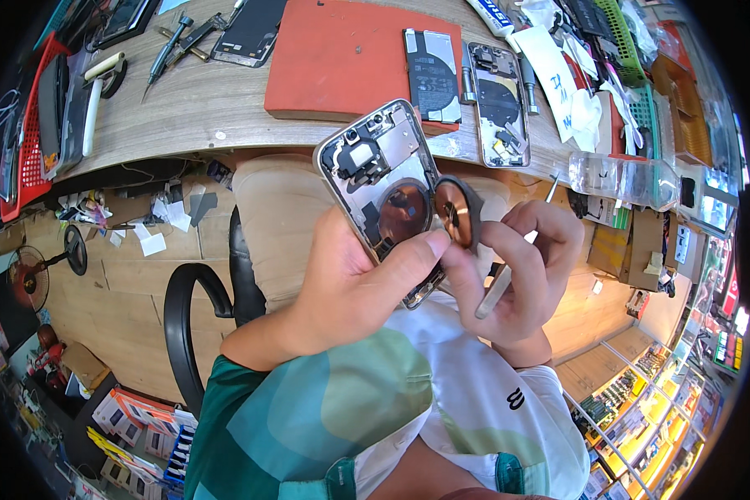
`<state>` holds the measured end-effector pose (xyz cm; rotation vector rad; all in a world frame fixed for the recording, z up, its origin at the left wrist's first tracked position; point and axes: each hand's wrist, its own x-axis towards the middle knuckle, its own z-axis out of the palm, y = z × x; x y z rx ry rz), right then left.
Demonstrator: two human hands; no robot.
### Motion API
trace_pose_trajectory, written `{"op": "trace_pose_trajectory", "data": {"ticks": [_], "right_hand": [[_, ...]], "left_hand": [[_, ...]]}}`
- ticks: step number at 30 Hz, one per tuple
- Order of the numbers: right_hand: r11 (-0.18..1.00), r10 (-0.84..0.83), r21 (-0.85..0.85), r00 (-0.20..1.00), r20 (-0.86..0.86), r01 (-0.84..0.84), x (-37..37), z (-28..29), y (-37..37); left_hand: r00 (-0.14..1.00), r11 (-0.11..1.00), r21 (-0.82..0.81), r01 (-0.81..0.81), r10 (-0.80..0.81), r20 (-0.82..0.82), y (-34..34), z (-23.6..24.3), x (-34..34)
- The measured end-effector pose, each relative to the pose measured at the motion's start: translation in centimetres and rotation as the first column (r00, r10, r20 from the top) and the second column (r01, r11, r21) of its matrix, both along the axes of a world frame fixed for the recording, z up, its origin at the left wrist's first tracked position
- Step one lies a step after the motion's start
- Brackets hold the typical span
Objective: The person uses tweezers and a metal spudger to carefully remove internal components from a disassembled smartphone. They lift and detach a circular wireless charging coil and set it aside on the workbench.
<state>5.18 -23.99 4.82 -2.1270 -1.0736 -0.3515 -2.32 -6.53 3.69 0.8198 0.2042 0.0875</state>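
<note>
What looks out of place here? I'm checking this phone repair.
The round copper coil is lifted off the open phone shell, pinched by the right hand. The left hand holds the shell. Paper scraps litter the floor.

Left hand (350, 283) holds opened phone housing (383, 187); right hand (521, 267) lifts copper coil (456, 212).

Dark phone screen (252, 32) on desk; colourful boxes (146, 433) on floor.

A glossy copper-coloured coil (456, 213) gleams beside a phone housing (383, 179) with a shiny metal frame; behind, a matt red rubbery mat (342, 58) lies on the pale wood-grain surface (200, 108).
</note>
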Motion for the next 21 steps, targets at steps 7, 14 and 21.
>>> {"op": "trace_pose_trajectory", "data": {"ticks": [7,14,21], "right_hand": [[0.991,-0.040,0.122,0.989,-0.143,0.058,1.1,-0.5,0.5],[0.983,-0.046,0.150,0.938,-0.343,0.103,1.6,-0.6,0.5],[0.968,-0.034,0.207,0.886,-0.462,0.145,1.8,-0.6,0.5]], "left_hand": [[0.998,0.972,-0.231,0.036,-0.045,-0.032,0.4,-0.4,-1.1],[0.994,0.983,-0.163,0.084,-0.095,-0.063,0.5,-0.6,-1.2],[0.985,0.984,0.013,0.175,-0.175,-0.001,0.7,-0.7,-0.8]]}}
